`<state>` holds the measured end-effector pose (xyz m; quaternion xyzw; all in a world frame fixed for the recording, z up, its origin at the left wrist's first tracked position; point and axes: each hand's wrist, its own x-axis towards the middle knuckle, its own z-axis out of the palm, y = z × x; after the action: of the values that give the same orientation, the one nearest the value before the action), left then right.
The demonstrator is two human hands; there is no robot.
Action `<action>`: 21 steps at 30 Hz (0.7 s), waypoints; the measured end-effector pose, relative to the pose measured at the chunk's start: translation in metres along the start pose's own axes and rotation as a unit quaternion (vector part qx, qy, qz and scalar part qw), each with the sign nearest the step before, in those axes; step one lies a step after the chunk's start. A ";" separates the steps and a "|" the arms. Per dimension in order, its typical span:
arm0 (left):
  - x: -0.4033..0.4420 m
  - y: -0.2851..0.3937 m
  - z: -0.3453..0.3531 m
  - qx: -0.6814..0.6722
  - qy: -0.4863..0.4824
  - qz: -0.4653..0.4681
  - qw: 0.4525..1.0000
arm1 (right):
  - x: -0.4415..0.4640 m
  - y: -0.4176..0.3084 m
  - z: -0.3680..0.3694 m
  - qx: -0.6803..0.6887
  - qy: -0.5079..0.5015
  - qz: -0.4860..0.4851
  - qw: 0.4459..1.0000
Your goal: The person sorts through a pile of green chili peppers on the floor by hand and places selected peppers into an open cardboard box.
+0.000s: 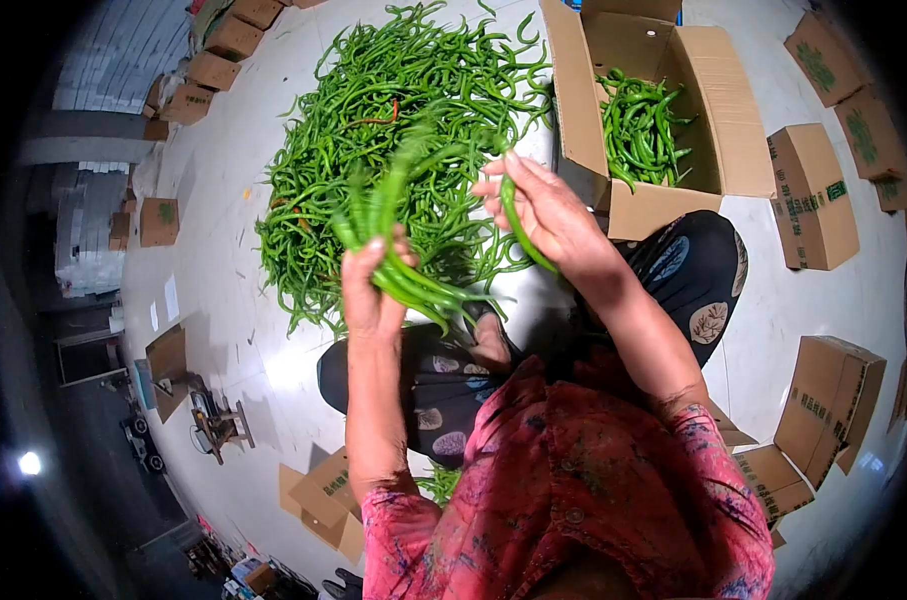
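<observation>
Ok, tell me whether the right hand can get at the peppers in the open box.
Probably yes: the right hand is near the open box, and nothing covers the peppers inside. It holds a green pepper, though, which may hinder a fresh grip.

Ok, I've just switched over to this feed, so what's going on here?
A person is handling long green peppers. The left hand grips a bunch of peppers, partly blurred, while the right hand holds a single pepper. Ahead, a large pile of peppers lies on the floor. To its right stands an open cardboard box with some peppers inside.
</observation>
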<state>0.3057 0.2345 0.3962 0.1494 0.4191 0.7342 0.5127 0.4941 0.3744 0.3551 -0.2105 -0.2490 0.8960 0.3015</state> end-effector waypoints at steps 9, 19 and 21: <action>0.001 -0.035 0.022 0.107 0.040 -0.016 0.993 | 0.018 0.039 -0.023 0.226 -0.062 0.059 0.970; 0.012 -0.078 0.040 0.695 -0.131 0.252 0.661 | -0.013 0.047 0.019 -0.055 -0.005 -0.065 0.996; 0.009 -0.075 0.051 0.698 -0.155 0.243 0.655 | -0.008 0.038 0.005 -0.027 -0.017 -0.030 0.999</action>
<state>0.3818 0.2752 0.3674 0.6718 0.6712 0.2902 0.1183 0.4807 0.3409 0.3386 -0.1961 -0.2847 0.8826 0.3185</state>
